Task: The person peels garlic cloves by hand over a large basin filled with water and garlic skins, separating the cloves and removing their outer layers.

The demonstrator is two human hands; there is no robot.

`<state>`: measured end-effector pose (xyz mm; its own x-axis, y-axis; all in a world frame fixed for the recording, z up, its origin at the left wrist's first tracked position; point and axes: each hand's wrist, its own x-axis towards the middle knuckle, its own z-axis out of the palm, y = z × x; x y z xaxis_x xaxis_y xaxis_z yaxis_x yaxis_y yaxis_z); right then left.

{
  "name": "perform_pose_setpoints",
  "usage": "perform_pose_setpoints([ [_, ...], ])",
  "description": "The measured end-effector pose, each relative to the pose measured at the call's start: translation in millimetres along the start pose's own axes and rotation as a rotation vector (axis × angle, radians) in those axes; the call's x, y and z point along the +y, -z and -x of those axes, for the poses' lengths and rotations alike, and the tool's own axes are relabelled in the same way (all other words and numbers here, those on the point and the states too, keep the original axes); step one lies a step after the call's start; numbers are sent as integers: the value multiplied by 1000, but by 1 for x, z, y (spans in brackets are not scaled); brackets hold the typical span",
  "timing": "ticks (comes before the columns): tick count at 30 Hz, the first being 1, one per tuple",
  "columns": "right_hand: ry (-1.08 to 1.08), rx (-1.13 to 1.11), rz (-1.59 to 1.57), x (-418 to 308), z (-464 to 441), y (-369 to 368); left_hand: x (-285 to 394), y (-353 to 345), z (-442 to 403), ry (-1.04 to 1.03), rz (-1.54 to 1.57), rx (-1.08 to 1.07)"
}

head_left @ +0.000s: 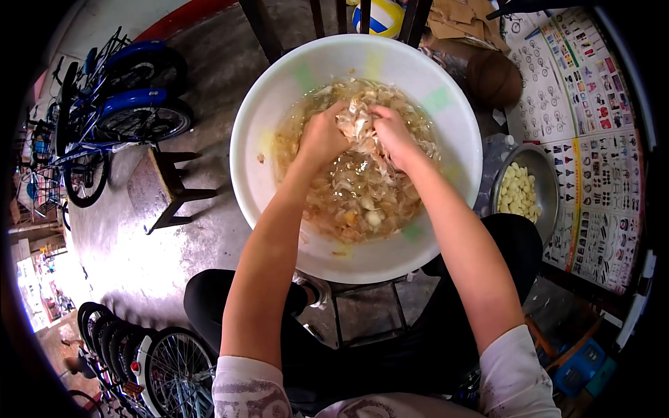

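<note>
Left hand (395, 134) and right hand (325, 137) curl their fingers (381, 111) around papery skins (358, 124) in the white basin (252, 157).

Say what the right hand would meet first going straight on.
The right hand would probably first push into the wet clump of pale, papery skins at its fingertips; depth beyond is unclear.

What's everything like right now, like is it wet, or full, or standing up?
Left hand: gripping papery skins
Right hand: gripping skins
Papery skins: wet
White tub: upright, partly filled
Metal bowl: partly filled, pale cloves
Stool: standing, unoccupied
Blue bicycle: parked
</note>
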<state>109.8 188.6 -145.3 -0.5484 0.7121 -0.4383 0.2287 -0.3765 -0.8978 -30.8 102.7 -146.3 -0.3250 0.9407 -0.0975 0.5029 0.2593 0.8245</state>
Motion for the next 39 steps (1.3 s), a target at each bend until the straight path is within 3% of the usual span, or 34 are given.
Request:
perform_pose_setpoints([
  [3,-1,101,-43,-6,-1,3,-10,-3,-5,22,-32,81],
  [5,-26,165,-118,-10,3,5,-17,-2,-9,66,388,134],
  [6,41,196,-19,-12,4,6,-9,4,-7,201,530,125],
  [7,108,227,81,-13,5,7,0,9,-6,200,532,123],
  [8,229,305,382,-15,6,7,9,14,-5,243,719,99],
  [9,231,309,385,-19,7,10,15,17,-5,286,907,74],
  [12,413,147,1084,-32,13,16,23,25,-3,373,1050,24],
  [13,412,150,1089,-38,16,17,24,26,-3,443,1163,-7],
  [15,437,22,1453,-53,24,20,21,23,-5,447,1166,9],
  [18,579,31,1662,-83,47,21,12,21,-9,423,1203,45],
  [19,580,31,1663,-94,53,21,14,21,-9,394,1243,60],
  [21,286,-173,1273,-112,59,20,23,21,-6,387,1254,84],
  [22,286,-174,1271,-115,59,21,27,21,-5,382,1262,107],
  [24,-63,-364,465,-116,56,24,23,23,-7,405,1276,93],
  [27,-79,-495,302,-108,44,29,21,24,-7,454,1302,67],
  [29,-52,-464,249,-101,40,26,16,27,-8,481,1303,73],
  [32,-168,-462,126,-104,39,22,11,26,-10,364,1426,126],
  [34,-199,-353,-38,-100,37,19,19,27,-8,336,1453,130],
  [35,-203,-353,-40,-95,34,20,21,27,-7,340,1452,130],
  [37,12,-316,786,-90,27,20,27,27,-7,289,1571,76],
  [38,210,-231,1045,-84,32,20,30,28,-6,291,1570,75],
  [39,207,-230,1043,-80,30,21,35,29,-4,255,1599,86],
])
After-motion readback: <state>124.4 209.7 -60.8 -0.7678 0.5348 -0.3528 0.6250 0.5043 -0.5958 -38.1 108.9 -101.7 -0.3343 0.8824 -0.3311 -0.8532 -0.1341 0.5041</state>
